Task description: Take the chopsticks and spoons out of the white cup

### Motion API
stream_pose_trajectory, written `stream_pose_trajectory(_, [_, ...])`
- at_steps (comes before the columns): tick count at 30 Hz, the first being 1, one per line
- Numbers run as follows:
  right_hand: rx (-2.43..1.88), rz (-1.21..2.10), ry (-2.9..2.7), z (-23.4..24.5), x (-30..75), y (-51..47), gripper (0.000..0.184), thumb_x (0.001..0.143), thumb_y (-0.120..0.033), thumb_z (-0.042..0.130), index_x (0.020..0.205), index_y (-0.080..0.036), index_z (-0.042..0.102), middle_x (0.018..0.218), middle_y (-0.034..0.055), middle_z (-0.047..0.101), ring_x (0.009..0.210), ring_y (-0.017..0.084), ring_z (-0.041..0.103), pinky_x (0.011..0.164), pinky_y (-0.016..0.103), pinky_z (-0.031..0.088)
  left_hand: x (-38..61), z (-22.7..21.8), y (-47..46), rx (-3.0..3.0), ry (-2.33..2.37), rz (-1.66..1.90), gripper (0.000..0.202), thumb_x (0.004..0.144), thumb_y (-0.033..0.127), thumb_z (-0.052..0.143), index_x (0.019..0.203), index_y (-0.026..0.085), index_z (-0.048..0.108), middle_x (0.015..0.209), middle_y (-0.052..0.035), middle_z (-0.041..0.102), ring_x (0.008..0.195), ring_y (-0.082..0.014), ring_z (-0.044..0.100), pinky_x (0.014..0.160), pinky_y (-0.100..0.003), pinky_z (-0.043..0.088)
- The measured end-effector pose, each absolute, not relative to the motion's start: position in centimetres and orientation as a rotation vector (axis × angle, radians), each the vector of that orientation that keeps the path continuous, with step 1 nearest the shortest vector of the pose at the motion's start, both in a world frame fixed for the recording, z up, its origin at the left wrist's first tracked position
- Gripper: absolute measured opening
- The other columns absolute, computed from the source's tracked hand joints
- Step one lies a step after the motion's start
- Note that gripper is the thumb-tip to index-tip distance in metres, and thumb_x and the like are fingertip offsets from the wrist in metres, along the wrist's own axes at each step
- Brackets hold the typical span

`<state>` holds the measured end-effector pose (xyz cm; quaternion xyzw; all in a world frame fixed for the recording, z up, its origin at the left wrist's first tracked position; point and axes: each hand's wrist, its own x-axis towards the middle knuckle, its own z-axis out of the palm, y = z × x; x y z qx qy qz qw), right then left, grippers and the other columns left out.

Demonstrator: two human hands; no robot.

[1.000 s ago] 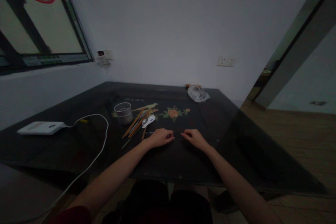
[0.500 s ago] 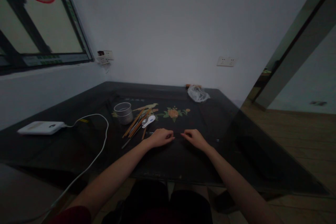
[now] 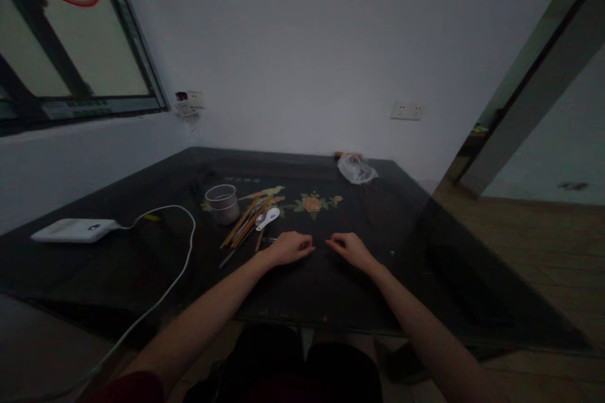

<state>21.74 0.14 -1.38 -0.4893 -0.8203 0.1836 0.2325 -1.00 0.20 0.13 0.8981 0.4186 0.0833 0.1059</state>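
Left hand [image 3: 289, 247] and right hand [image 3: 350, 248] rest with fingers curled, grip unclear; a careless nudge could scatter the nearby chopsticks [image 3: 244, 221].

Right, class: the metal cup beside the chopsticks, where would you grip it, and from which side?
Probably round the side wall of the metal cup, coming from its near left. It stands upright, is round and shows no handle; the chopsticks and white spoon crowd its right. The left hand lies nearer.
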Motion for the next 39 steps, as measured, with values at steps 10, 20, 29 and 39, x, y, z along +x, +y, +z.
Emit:
stream_pose_trajectory(10, [-1.343, 0.514, -2.237, -1.41, 21.71, 0.16, 0.037, 0.088, -0.042, 0.048, 0.062, -0.017, 0.057, 0.054, -0.0027, 0.050, 0.052, 0.010, 0.042, 0.052, 0.022, 0.026, -1.00, 0.12, 0.20, 2.653, 1.241, 0.256, 0.022, 0.089, 0.039, 0.046, 0.086, 0.022, 0.060, 0.076, -0.0007, 0.066, 0.069, -0.0153, 0.060, 0.056, -0.022, 0.032])
stream_pose_trajectory(20, [-1.349, 0.515, -2.239, -1.43, 21.77, 0.19, 0.037, 0.087, -0.043, 0.048, 0.062, -0.017, 0.058, 0.054, -0.0023, 0.051, 0.052, 0.011, 0.043, 0.052, 0.023, 0.026, -0.89, 0.33, 0.07, 2.636, 1.243, 0.246, 0.022, 0.089, 0.038, 0.047, 0.085, 0.021, 0.060, 0.076, -0.0012, 0.065, 0.069, -0.0153, 0.060, 0.057, -0.022, 0.033])
stream_pose_trajectory(29, [-1.356, 0.493, -2.251, -1.63, 21.72, 0.30, 0.037, 0.088, -0.042, 0.048, 0.061, -0.017, 0.057, 0.054, -0.0023, 0.050, 0.052, 0.011, 0.042, 0.052, 0.023, 0.025, -0.86, 0.49, 0.00, 2.626, 1.248, 0.235, 0.022, 0.089, 0.039, 0.047, 0.087, 0.021, 0.061, 0.075, -0.0014, 0.065, 0.069, -0.0151, 0.060, 0.057, -0.022, 0.034])
stream_pose_trajectory(39, [-1.355, 0.508, -2.258, -1.12, 21.69, -0.02, 0.036, 0.088, -0.041, 0.047, 0.064, -0.017, 0.059, 0.057, -0.0012, 0.054, 0.053, 0.011, 0.045, 0.053, 0.023, 0.027, -0.90, 0.25, 0.09, 2.626, 1.249, 0.249, 0.022, 0.089, 0.038, 0.047, 0.086, 0.022, 0.061, 0.076, -0.0016, 0.065, 0.068, -0.0151, 0.059, 0.057, -0.022, 0.034])
